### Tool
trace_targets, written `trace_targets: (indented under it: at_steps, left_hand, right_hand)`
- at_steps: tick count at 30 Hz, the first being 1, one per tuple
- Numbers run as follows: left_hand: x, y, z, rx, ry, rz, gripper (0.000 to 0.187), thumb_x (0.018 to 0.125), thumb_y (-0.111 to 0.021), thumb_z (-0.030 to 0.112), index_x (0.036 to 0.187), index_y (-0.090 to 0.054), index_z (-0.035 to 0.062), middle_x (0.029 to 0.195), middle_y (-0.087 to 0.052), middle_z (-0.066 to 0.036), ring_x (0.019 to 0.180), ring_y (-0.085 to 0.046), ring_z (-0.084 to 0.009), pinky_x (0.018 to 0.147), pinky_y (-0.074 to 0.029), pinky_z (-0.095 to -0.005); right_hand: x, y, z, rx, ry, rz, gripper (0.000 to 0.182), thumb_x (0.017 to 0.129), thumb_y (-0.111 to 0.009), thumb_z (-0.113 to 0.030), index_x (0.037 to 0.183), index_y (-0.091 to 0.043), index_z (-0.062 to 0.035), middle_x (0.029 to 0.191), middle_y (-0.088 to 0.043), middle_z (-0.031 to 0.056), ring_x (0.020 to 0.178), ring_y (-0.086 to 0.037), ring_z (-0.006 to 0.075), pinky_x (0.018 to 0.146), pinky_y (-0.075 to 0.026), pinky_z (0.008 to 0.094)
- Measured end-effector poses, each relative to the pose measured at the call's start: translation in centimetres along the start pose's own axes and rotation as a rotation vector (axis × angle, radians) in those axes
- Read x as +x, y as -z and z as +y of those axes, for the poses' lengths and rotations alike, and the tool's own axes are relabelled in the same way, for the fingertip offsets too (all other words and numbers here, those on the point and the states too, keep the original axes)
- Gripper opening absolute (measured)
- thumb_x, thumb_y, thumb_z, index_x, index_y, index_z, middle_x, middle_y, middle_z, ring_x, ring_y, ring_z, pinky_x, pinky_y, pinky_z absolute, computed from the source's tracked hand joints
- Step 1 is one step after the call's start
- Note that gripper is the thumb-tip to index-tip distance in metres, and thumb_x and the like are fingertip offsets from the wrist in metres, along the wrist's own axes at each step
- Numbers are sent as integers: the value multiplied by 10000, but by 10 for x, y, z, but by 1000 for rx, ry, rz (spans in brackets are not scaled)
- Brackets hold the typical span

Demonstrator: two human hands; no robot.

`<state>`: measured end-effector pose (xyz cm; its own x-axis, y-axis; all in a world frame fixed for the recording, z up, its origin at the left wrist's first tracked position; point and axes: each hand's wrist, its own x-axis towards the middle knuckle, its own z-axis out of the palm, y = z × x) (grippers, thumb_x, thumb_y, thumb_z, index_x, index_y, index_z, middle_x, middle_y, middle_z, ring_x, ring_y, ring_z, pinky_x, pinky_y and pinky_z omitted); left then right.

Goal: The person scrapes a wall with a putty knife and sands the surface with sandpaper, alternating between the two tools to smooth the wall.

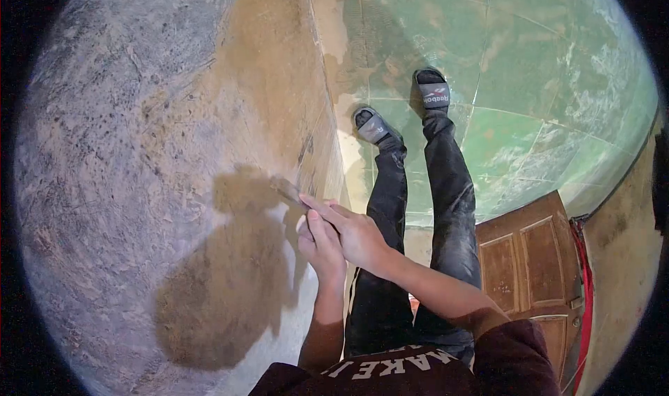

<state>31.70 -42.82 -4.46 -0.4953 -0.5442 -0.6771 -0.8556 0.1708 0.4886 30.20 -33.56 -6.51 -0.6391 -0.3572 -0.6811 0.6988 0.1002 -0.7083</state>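
Note:
My two hands are close together in front of the mottled grey and brown wall (198, 117). My right hand (360, 239) is closed, with its index finger stretched along a narrow, flat, greyish-brown tool (284, 188). The tool's far end points up and left, close to the wall surface. Just below, my left hand (323, 248) is closed with its thumb up, its fingertips right at the right hand's fingers. What my left fingers hold, if anything, is hidden. A dark shadow of my head and hands falls across the wall.
My feet, in grey slides (433, 95), stand on a green tiled floor (512, 61) with whitish smears. At the lower right is a brown panelled wooden door (533, 257), with a red strip of cloth (584, 277) along its edge. The wall meets the floor left of my feet.

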Motion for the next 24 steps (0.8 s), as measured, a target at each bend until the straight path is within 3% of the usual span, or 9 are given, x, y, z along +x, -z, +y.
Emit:
trace_targets:
  at_steps: [2,5,7,10,14,18,20,22,24]
  left_hand:
    - [29,-9,31,163,-100,28,496,1068,-481,386,1088,-662,-75,1003,-695,-136,914,-656,-199,808,-514,-340]
    - [77,-24,79,-27,-40,52,488,1054,-522,409,1077,-637,-65,1019,-689,-138,925,-657,-198,815,-520,-335]
    - [87,-41,110,-322,140,-8,320,1073,-501,292,1179,-614,12,1082,-678,-116,935,-675,-210,818,-538,-331]
    - [68,-37,79,-307,-78,100,437,1043,-562,393,1105,-607,-38,1004,-669,-120,928,-655,-198,781,-524,-329]
    - [92,-27,89,-291,-49,62,414,1042,-566,373,1090,-616,-35,994,-667,-106,928,-651,-193,770,-521,-323]
    - [99,-35,88,352,-429,108,376,1044,-565,354,1022,-639,-14,909,-631,-58,818,-612,-163,710,-490,-327]
    - [73,-45,111,-330,-99,86,349,1036,-583,348,936,-637,18,848,-591,-26,780,-578,-148,692,-477,-331]
    - [97,-50,129,-346,-62,60,345,1036,-583,340,920,-635,20,848,-591,-28,787,-582,-150,698,-480,-326]
    - [104,-50,130,-348,-12,34,341,1035,-584,332,903,-633,21,847,-591,-31,794,-585,-151,704,-482,-322]
  right_hand:
    - [36,-7,-3,1,72,15,544,986,-569,-232,1521,-477,-269,1097,-693,200,868,-706,400,736,-575,448]
    - [98,17,-50,112,162,116,487,1014,-546,-241,1499,-505,-219,1059,-685,224,898,-700,404,775,-558,440]
    - [107,34,-56,138,158,82,466,1025,-535,-255,1488,-520,-212,1055,-688,231,920,-700,403,797,-556,438]
    - [90,31,-48,95,222,81,444,1031,-532,-280,1468,-547,-203,1068,-702,242,963,-704,394,841,-551,434]
    - [113,36,-61,86,234,121,466,1011,-571,-283,1472,-548,-216,1149,-706,226,1000,-717,361,873,-555,426]
    - [113,65,-84,243,65,-98,467,1008,-580,-296,1466,-557,-207,1171,-709,224,1032,-719,367,902,-557,404]
    - [103,36,-59,98,267,82,490,993,-585,-264,1474,-543,-181,1097,-728,229,961,-727,375,840,-565,411]
    - [114,45,-72,111,281,95,499,989,-585,-254,1481,-536,-191,1089,-729,229,944,-718,393,847,-562,417]
    - [140,75,-101,130,54,-7,505,983,-598,-217,1484,-538,-206,1084,-718,248,970,-706,417,879,-559,421]
